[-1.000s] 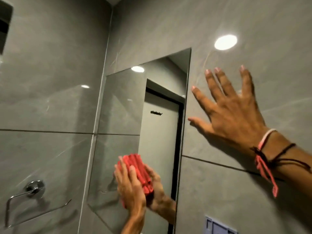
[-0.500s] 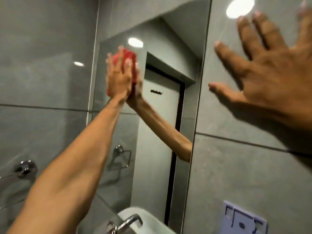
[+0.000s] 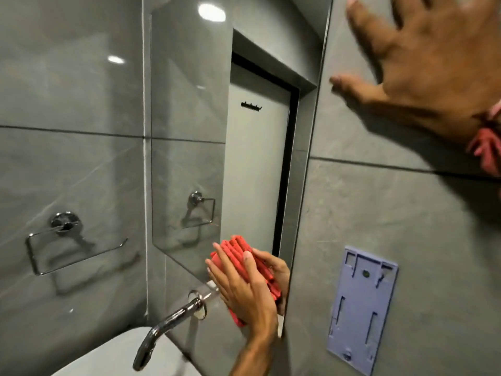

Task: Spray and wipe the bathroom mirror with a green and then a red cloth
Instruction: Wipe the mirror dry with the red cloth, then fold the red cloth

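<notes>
The bathroom mirror (image 3: 235, 109) hangs on the grey tiled wall and reflects a door with a hook rail. My left hand (image 3: 242, 291) presses a folded red cloth (image 3: 235, 249) flat against the mirror's lower right corner, and its reflection meets it in the glass. My right hand (image 3: 428, 61) rests with spread fingers on the wall tile to the right of the mirror, holding nothing. Red and dark cords are tied around its wrist. No green cloth or spray bottle is in view.
A chrome tap (image 3: 168, 327) juts from the wall just below the mirror, over a white basin (image 3: 113, 356). A chrome towel ring (image 3: 65, 240) is fixed on the left wall. A lilac plastic mounting plate (image 3: 362, 308) sits on the right wall.
My left hand has swept the red cloth from the mirror's upper left down to its lower right corner. The right hand stays on the wall tile.
</notes>
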Demonstrator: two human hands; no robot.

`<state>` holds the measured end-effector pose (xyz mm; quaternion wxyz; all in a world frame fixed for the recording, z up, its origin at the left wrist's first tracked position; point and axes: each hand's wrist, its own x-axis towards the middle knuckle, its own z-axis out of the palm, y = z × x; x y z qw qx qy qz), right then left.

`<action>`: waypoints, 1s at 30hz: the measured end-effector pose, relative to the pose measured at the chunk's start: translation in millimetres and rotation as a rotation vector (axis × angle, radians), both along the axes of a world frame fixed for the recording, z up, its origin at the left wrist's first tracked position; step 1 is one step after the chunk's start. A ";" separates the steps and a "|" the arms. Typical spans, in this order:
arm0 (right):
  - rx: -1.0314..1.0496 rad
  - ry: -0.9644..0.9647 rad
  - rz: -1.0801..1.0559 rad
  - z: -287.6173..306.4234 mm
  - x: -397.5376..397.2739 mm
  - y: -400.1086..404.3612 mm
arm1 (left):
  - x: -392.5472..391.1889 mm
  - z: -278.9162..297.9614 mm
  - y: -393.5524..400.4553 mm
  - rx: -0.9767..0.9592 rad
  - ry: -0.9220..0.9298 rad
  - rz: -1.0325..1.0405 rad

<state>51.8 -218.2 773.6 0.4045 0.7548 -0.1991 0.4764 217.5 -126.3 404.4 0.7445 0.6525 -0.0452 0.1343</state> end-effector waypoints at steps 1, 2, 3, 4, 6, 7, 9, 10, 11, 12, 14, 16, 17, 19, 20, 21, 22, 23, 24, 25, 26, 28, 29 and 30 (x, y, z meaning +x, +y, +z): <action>-0.023 -0.007 -0.003 -12.1 -1.0 14.4 | -4.7 17.7 0.7 -0.054 -0.022 0.002; -0.024 0.030 0.019 -26.9 1.1 29.4 | -5.8 34.3 2.0 -0.100 -0.074 -0.007; -0.018 0.035 0.018 -46.5 4.5 39.2 | -3.3 62.5 -0.4 -0.132 -0.113 -0.030; 0.019 0.063 0.031 -47.3 3.1 45.0 | 0.5 85.2 1.8 -0.137 -0.169 -0.047; 0.156 -0.003 0.153 -39.0 -3.5 52.9 | 3.5 153.6 4.6 -0.191 -0.342 -0.073; 0.201 -0.056 0.254 -33.9 -6.1 55.4 | 2.3 185.3 5.3 -0.200 -0.428 -0.090; 0.291 -0.138 0.472 -26.0 -10.8 64.4 | -8.1 261.8 3.4 -0.200 -0.620 -0.125; 0.339 -0.182 0.581 -20.1 -12.1 67.6 | -17.3 296.0 1.4 -0.186 -0.712 -0.150; 0.382 -0.255 0.682 -7.3 -15.4 72.9 | -29.0 328.2 0.2 -0.171 -0.823 -0.175; 0.450 -0.346 0.757 6.4 -18.6 77.7 | -41.1 352.0 -0.9 -0.149 -0.936 -0.212; 0.644 -0.493 0.820 36.6 -27.9 85.9 | -60.7 380.6 -2.5 -0.148 -1.172 -0.288; 0.835 -0.492 0.908 58.0 -36.9 87.7 | -67.7 388.2 -6.4 -0.183 -1.360 -0.334; 0.926 -0.443 0.957 64.3 -41.3 86.6 | -67.9 387.7 -7.4 -0.224 -1.408 -0.352; 1.061 -0.349 0.991 66.9 -53.1 87.0 | -70.5 381.9 -8.3 -0.304 -1.436 -0.391; 1.085 -0.319 0.968 65.3 -57.6 86.3 | -70.9 379.4 -5.4 -0.310 -1.437 -0.417; 1.091 -0.305 0.947 60.2 -65.5 86.2 | -74.5 375.4 -2.5 -0.298 -1.441 -0.440; 1.080 -0.300 0.947 54.8 -72.0 85.2 | -77.1 370.7 2.5 -0.273 -1.446 -0.437; 1.068 -0.314 0.971 47.5 -80.1 85.1 | -82.3 364.8 8.0 -0.245 -1.439 -0.418; 1.052 -0.347 1.003 40.1 -88.4 85.9 | -88.2 359.4 13.1 -0.233 -1.416 -0.398; 1.033 -0.397 1.048 33.8 -96.5 86.1 | -93.5 355.9 20.2 -0.230 -1.373 -0.399; 1.019 -0.451 1.089 24.1 -108.6 87.3 | -102.5 349.3 25.9 -0.249 -1.297 -0.416; 0.999 -0.516 1.173 4.7 -130.6 93.5 | -119.8 331.8 37.9 -0.309 -1.088 -0.527; 0.992 -0.531 1.198 -6.5 -141.4 97.1 | -128.8 323.1 43.0 -0.358 -0.976 -0.675; 0.989 -0.543 1.210 -18.8 -151.8 100.4 | -137.7 313.4 46.8 -0.386 -0.876 -0.853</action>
